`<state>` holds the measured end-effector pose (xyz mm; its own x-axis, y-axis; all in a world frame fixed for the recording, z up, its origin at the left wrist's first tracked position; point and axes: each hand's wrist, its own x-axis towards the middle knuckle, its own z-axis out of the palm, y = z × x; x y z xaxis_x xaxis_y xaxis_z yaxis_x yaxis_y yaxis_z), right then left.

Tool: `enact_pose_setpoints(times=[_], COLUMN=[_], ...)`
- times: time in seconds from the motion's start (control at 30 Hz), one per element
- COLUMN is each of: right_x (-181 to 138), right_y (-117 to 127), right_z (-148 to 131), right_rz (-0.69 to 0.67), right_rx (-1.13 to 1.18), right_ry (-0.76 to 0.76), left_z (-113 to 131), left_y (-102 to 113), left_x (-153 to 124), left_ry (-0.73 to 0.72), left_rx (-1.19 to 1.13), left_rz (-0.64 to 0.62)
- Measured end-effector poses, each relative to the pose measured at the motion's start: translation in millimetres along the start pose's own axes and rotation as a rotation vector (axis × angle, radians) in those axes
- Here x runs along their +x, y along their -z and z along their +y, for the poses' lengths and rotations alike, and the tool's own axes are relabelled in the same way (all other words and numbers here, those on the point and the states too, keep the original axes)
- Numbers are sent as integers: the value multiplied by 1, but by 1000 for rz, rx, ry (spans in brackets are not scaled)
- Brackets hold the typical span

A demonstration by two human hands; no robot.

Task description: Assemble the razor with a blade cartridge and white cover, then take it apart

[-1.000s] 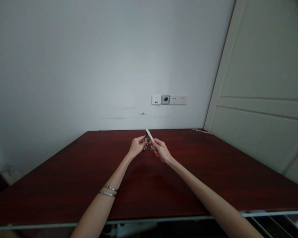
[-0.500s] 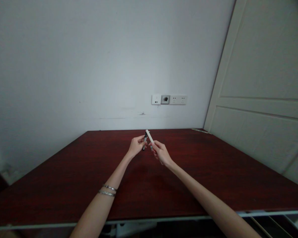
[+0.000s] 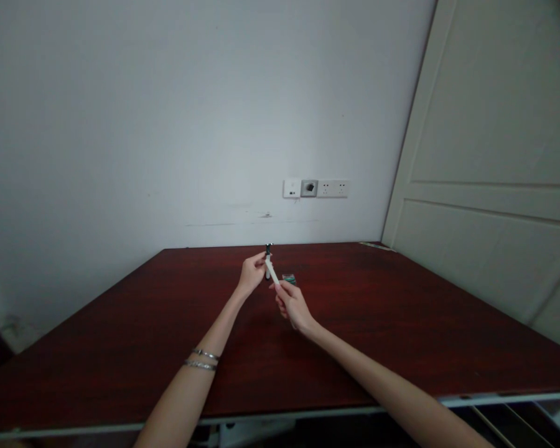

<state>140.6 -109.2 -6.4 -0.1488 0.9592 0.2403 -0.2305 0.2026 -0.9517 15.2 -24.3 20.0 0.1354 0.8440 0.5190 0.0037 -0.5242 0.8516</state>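
Both my arms reach out over a dark red wooden table (image 3: 401, 323). My left hand (image 3: 251, 274) is closed round a small dark pen part (image 3: 267, 250) that sticks up above its fingers. My right hand (image 3: 292, 303) is closed on a thin white pen barrel (image 3: 272, 271), whose upper end meets the dark part at my left fingertips. Two silver bangles (image 3: 201, 359) sit on my left wrist. A small greenish object (image 3: 288, 278) lies on the table just behind my right hand.
A white wall rises behind the table, with a row of sockets (image 3: 315, 188) on it. A pale panelled door (image 3: 490, 168) stands at the right. The table's front edge has a light metal strip (image 3: 308, 413).
My right hand has dropped a little toward me and swung the white barrel leftward up to the dark part. The small greenish object behind it has come into view.
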Motion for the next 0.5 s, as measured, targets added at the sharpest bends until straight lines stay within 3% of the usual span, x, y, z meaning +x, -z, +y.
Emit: enact_pose_setpoints(times=[0.23,0.37,0.5], right_x=[9,23,37], right_y=[8,25,49], right_z=[-24,-33,-23], right_rz=[32,137,244], right_rx=[-37,-68,-102], right_ry=[151,239,239], left_z=[0,1,8], left_y=[2,3,10], left_x=[3,3,3], left_ry=[78,72,120], left_rx=[-53,-63,-82], left_rz=[5,12,90])
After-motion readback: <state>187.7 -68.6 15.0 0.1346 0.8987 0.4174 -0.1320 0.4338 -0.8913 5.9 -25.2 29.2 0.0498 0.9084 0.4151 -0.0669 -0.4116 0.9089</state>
